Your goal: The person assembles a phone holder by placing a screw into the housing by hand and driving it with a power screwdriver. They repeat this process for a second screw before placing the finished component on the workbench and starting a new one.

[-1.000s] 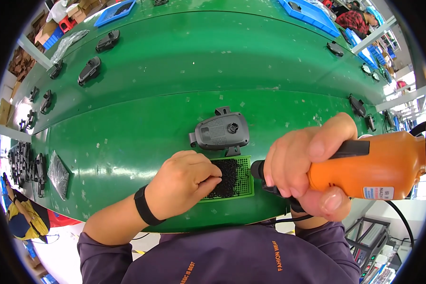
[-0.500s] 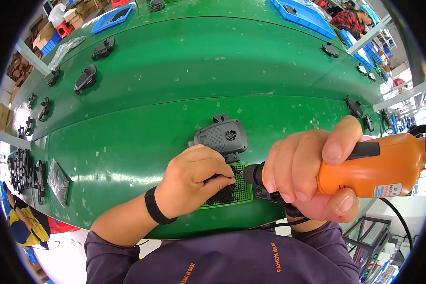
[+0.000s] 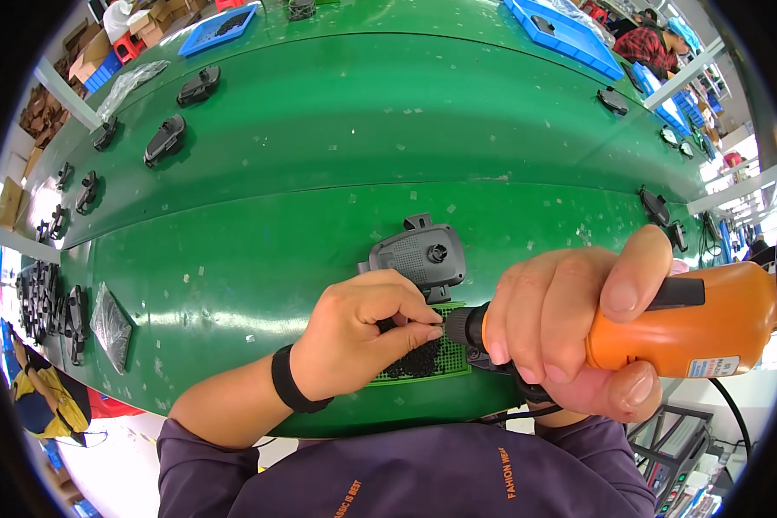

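Observation:
My right hand [image 3: 570, 324] is wrapped around an orange electric screwdriver [image 3: 716, 315], its black nose [image 3: 467, 326] pointing left. At that nose, the thumb and forefinger of my left hand [image 3: 367, 319] are pinched together; whatever is between them is too small to make out. Beneath both hands lies a green mesh tray [image 3: 454, 356] with a heap of tiny black parts, apparently screws [image 3: 413, 363]. Just beyond the tray rests a dark grey plastic housing [image 3: 421, 255] with a round black knob on top, partly covered by my left hand.
Similar dark housings stand on the green table [image 3: 319, 129] at the far left, with several crowded at the left edge [image 3: 39, 302]. A clear plastic bag [image 3: 110, 328] lies near them. Blue trays [image 3: 570, 39] sit at the back. A person in red plaid [image 3: 647, 50] works at far right.
My left fingertips have come closer to the screwdriver's nose and now meet it. The whole view has shifted slightly, so the table things appear a little lower and further right.

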Available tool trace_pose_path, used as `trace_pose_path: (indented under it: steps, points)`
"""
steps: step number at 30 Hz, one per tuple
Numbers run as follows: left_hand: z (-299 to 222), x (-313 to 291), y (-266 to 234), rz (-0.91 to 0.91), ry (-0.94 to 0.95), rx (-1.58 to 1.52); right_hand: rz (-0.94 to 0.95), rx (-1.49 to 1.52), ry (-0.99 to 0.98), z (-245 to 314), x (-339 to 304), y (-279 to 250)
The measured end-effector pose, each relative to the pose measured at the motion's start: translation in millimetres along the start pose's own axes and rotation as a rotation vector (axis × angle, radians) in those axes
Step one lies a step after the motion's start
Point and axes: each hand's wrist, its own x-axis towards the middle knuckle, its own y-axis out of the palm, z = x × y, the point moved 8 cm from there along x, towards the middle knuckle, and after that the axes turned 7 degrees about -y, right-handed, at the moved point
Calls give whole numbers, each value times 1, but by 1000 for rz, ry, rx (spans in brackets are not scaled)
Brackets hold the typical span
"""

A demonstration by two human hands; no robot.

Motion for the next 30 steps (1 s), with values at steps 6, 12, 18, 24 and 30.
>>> trace_pose_path:
  steps: [6,12,18,24,30]
  points:
    - [-17,1,-3,-23,161,60,134,-35,60,0,5,6]
    - [-32,2,-14,-193,415,365,-90,-180,-33,-1,-1,-28]
    - [-13,5,4,-147,412,635,-220,-224,-5,-16,-3,-50]
    - [-10,5,9,-131,398,639,-285,-146,21,-21,-8,-51]
    - [-11,8,12,-146,405,628,-173,-311,53,-27,-9,-51]
